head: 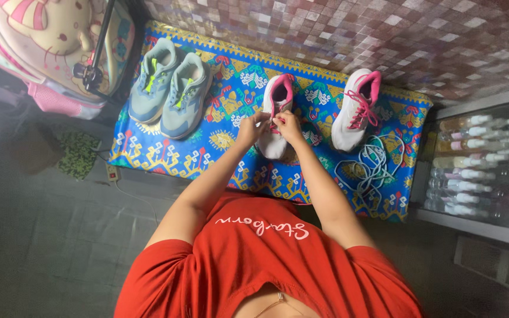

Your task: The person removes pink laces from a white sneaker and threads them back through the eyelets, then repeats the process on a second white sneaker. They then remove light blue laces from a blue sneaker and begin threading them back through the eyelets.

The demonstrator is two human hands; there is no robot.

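both hands (271, 126) pinched together (arms outstretched)

- Your left hand (251, 128) and right hand (288, 125) meet over the white and pink shoe (276, 112), fingers pinched at its laces.
- Its partner shoe (355, 109) stands just to the right, above a loose pile of pale laces (373, 168).
- A grey-blue pair of shoes (171, 89) sits at the left end of the patterned blue mat (231, 97).

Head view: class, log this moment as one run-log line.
left hand: on white-pink shoe laces | right hand: same | second shoe: laced | loose laces: on mat
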